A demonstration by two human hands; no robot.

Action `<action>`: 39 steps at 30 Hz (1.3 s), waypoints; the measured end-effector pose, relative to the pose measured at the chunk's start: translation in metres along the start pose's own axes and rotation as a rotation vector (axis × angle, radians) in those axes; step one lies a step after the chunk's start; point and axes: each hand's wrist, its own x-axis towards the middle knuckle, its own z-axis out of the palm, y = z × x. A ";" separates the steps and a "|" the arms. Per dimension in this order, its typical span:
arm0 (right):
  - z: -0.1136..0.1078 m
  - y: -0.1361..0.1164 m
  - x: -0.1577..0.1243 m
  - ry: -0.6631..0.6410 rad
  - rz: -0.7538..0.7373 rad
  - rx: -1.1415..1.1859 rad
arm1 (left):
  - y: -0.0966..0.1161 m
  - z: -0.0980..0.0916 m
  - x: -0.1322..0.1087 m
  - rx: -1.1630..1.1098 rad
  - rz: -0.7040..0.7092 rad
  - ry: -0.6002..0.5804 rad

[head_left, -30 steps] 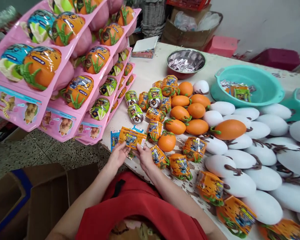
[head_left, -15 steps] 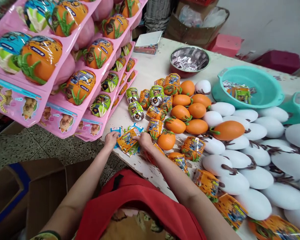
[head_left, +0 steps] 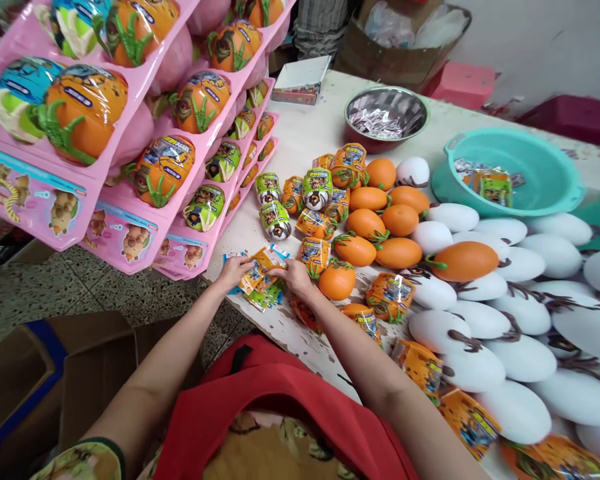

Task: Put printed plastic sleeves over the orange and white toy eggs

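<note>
An orange printed plastic wrapper (head_left: 258, 268) lies between my two hands, just above the table's near edge. My left hand (head_left: 234, 272) is closed on its left end, fingers over the film. At its right edge, my right hand (head_left: 297, 279) pinches it with the thumb pointing left. Blue and green printed wrappers (head_left: 265, 299) lie beneath in a loose pile. Right of my right hand sit an orange egg toy (head_left: 337, 280) and a wrapped orange egg (head_left: 313, 253). Several green-wrapped eggs (head_left: 275, 220) stand farther back.
Pink blister trays (head_left: 145, 227) of eggs lean at the left. White eggs (head_left: 480, 319) crowd the right side of the table. Behind them are a turquoise basin (head_left: 545, 180), a steel bowl (head_left: 387, 137) with small packets, and a shallow box (head_left: 300, 83). A cardboard box (head_left: 95, 373) stands below left.
My left hand has shifted right over the orange wrapper, closer to my right hand. The wrapper now looks bent, with its printed face less flat. The camera view has shifted slightly.
</note>
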 end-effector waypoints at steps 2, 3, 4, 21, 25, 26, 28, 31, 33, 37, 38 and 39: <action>-0.001 -0.003 0.003 -0.003 0.045 -0.033 | -0.001 -0.012 -0.007 -0.070 -0.026 0.024; -0.002 -0.005 0.003 -0.003 0.068 -0.044 | 0.000 -0.017 -0.012 -0.107 -0.039 0.037; -0.002 -0.008 0.002 0.002 0.089 -0.051 | 0.001 -0.020 -0.017 -0.144 -0.051 0.049; -0.027 0.000 -0.085 0.146 0.134 0.466 | 0.061 0.017 -0.069 -0.326 0.021 -0.122; -0.042 0.015 -0.101 0.179 0.104 0.386 | 0.089 0.030 -0.078 -0.287 0.099 -0.459; -0.044 0.018 -0.105 0.168 0.091 0.370 | 0.095 0.035 -0.080 -0.362 0.065 -0.511; -0.050 0.023 -0.113 0.132 0.062 0.349 | 0.102 0.045 -0.081 -0.594 -0.041 -0.534; -0.066 0.038 -0.120 0.115 0.023 0.376 | 0.105 0.056 -0.077 -0.787 -0.181 -0.484; -0.081 0.050 -0.119 0.277 0.078 0.376 | 0.103 0.060 -0.074 -0.777 -0.226 -0.478; -0.102 0.067 -0.099 0.483 0.336 0.176 | 0.102 0.065 -0.072 -0.771 -0.201 -0.487; -0.103 0.068 -0.092 0.425 0.385 0.116 | 0.102 0.067 -0.072 -0.786 -0.209 -0.471; -0.102 0.068 -0.085 0.361 0.423 0.069 | 0.102 0.068 -0.071 -0.811 -0.228 -0.447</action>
